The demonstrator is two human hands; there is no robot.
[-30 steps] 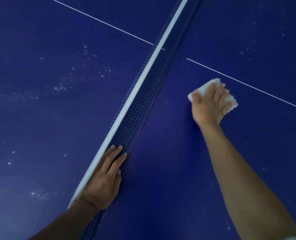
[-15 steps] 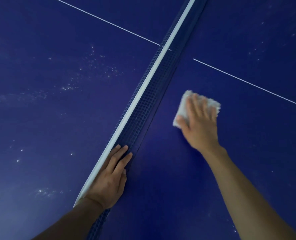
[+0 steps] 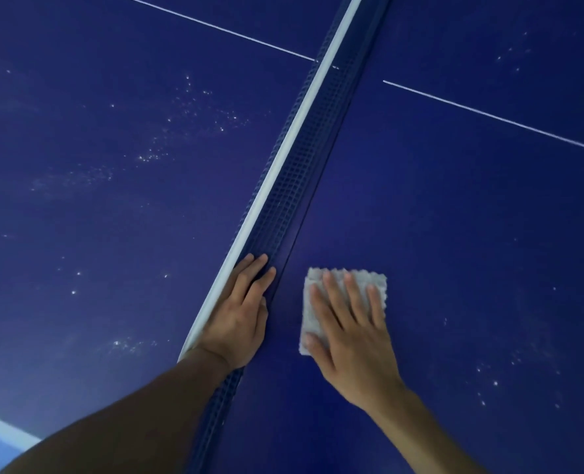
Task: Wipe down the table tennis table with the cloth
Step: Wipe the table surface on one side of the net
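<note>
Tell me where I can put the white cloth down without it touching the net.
Bare room: the dark blue table top right of the white cloth, between the thin white centre line and the right hand. Crowded: the strip beside the blue mesh net, where the left hand rests.

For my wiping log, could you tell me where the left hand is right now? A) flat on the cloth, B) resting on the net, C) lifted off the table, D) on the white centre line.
B: the left hand lies along the net, while the right hand presses the cloth.
</note>
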